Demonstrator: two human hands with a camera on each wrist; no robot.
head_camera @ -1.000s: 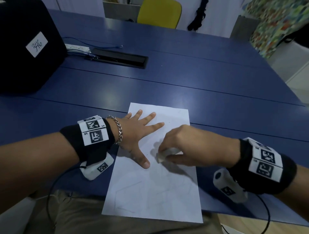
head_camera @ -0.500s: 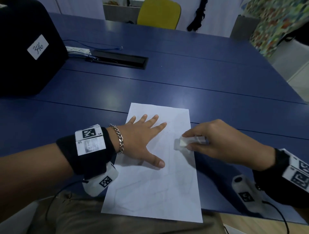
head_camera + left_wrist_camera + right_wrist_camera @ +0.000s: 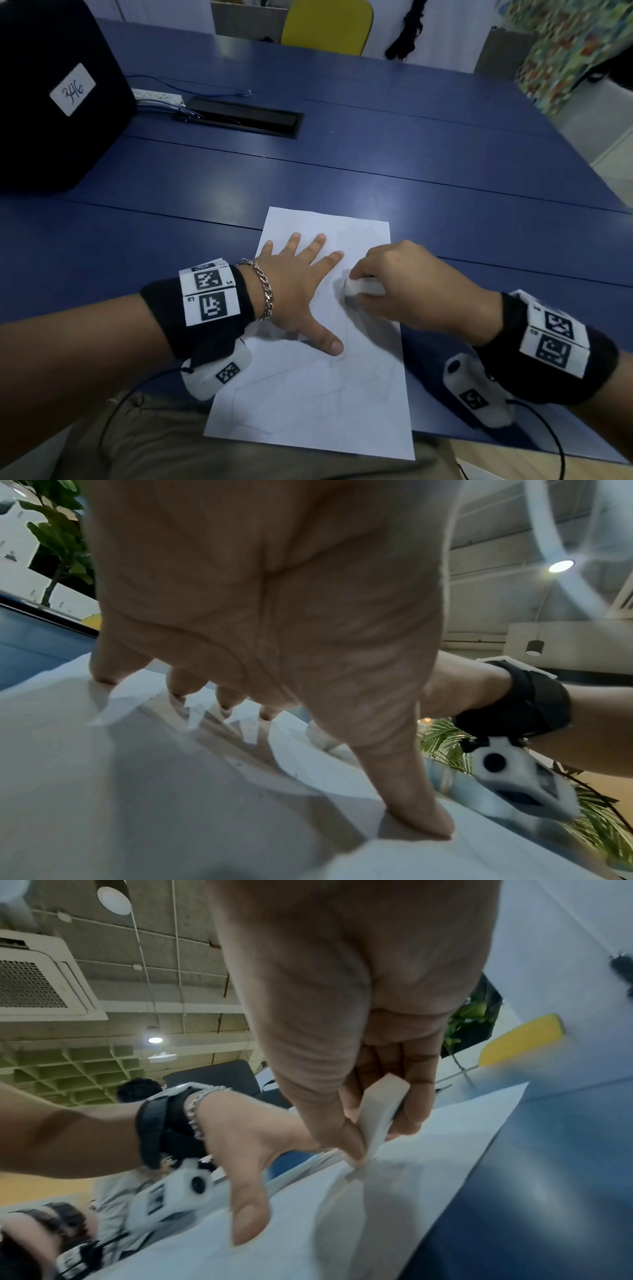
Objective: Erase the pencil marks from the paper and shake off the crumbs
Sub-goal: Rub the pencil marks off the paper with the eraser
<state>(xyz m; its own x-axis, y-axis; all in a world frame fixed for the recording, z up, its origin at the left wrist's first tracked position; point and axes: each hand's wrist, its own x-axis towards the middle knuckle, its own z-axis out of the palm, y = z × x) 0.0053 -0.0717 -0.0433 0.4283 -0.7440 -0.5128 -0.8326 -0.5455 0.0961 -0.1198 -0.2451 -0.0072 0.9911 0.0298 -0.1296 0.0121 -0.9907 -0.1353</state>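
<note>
A white sheet of paper with faint pencil lines lies on the blue table at its near edge. My left hand lies flat on the paper's left half, fingers spread and straight, thumb pointing toward me. My right hand pinches a white eraser and presses its tip onto the paper just right of the left forefinger. In the right wrist view the eraser sits between thumb and fingers, its lower end on the paper. The left wrist view shows the fingertips pressing on the paper.
A black case with a label "346" stands at the far left. A black cable slot and a white power strip lie behind. A yellow chair stands past the table's far edge.
My right hand has swung with the eraser from the paper's middle out to its right edge and back leftward toward the left forefinger. The left hand stays flat on the sheet.
</note>
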